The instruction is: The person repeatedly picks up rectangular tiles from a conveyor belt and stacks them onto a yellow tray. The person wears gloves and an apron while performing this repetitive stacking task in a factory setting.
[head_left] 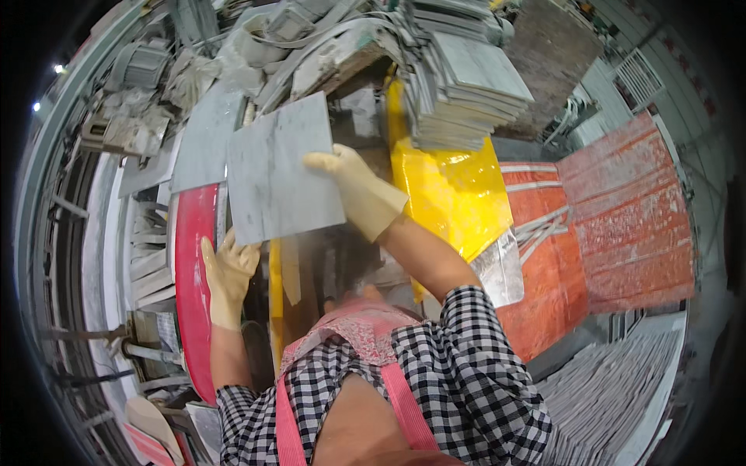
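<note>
Flat grey square stone tile (pixel 281 169) held up between both gloved hands

Right hand (pixel 359 191) is clamped on its right edge, left hand (pixel 225 273) props the lower-left corner; the tile sits above the red curved guard (pixel 193 256).

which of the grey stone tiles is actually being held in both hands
The single grey tile at centre, gripped by the left hand at its lower corner and the right hand at its right edge; the stacked tiles lie untouched.

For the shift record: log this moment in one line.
left hand: grips grey slab lower corner | right hand: grips its right edge | slab stack behind
</note>
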Available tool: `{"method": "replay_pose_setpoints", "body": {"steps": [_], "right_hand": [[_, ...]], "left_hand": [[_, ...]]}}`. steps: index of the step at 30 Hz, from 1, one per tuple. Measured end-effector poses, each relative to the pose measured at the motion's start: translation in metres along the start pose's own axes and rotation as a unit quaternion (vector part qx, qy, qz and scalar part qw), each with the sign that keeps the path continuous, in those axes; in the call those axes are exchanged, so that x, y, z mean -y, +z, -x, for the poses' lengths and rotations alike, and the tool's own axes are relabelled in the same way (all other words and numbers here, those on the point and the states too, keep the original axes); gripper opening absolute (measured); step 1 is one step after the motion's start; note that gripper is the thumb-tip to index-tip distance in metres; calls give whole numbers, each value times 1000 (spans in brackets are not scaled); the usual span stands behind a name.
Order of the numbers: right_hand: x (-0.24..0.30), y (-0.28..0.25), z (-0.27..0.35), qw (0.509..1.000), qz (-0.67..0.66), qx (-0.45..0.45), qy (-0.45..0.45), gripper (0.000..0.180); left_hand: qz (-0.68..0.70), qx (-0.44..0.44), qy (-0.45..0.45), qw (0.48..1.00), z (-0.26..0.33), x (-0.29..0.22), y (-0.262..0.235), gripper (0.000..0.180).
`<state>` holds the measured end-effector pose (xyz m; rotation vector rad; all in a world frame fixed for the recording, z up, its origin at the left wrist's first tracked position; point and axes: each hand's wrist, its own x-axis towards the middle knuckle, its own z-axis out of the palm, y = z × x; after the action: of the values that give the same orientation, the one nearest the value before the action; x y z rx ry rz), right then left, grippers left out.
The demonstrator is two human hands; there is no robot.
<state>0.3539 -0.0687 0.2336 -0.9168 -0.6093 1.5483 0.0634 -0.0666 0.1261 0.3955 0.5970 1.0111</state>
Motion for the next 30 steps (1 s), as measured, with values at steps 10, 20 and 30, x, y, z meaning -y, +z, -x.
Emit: {"method": "replay_pose_setpoints", "body": {"steps": [10, 20, 30], "right_hand": [[129, -104, 19, 970, 141, -113, -164, 32], [254, -276, 63, 791, 245, -347, -440, 63], [269, -329, 9, 793, 364, -338, -353, 63]], "left_hand": [[-136, 61, 26, 989, -98, 24, 194, 52], [-137, 138, 19, 981, -233, 110, 410, 41], [-182, 166, -33, 969, -284, 161, 454, 40]]}}
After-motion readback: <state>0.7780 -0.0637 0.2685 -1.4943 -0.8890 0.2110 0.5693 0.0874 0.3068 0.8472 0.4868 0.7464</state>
